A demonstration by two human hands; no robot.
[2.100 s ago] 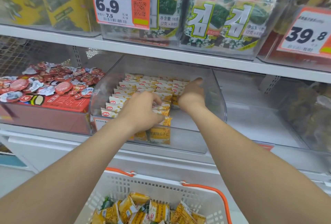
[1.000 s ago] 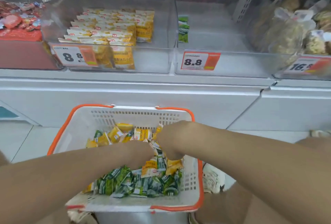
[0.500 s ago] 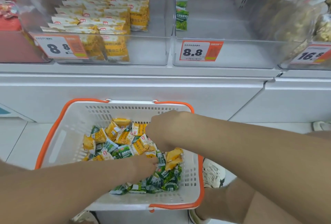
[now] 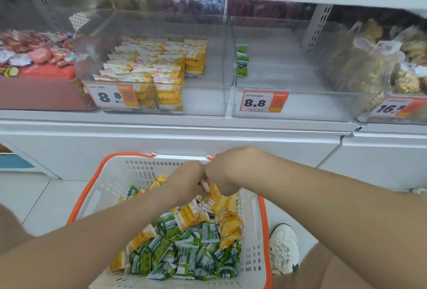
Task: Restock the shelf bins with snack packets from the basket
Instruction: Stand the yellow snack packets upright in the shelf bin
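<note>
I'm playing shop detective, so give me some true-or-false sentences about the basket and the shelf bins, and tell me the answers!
1. The left hand and the right hand are both down in the basket. True.
2. The middle bin is full of green packets. False: only a couple stand against its left wall.
3. The price tag on the left bin, which holds yellow packets, reads 8.8. True.
4. The basket holds only green snacks. False: loose yellow packets lie there too.
5. The basket's rim is blue. False: it is orange.
</note>
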